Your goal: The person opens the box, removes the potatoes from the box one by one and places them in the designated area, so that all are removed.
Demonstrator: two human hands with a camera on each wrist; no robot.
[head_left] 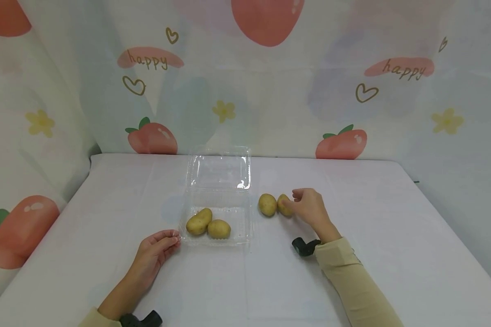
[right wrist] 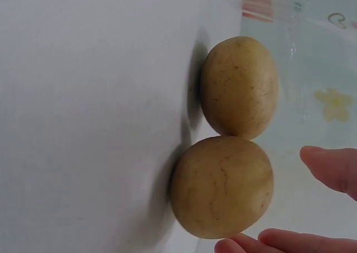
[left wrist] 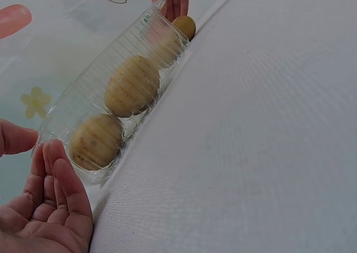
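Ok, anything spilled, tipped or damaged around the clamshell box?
Nothing stands out. The clear box sits flat, lid open, with two potatoes inside. Two more potatoes lie beside it on the table by the right hand; left hand rests at the box corner.

We are looking at staged tabletop set, not real kitchen: white-covered table [head_left: 393, 236] standing against draped fruit-print "happy" backdrop cloth [head_left: 270, 91] hanging past its rear edge and left side.

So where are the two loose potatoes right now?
In the head view, the loose potatoes lie side by side on the table, just right of the clear box, with the right hand at the nearer one.
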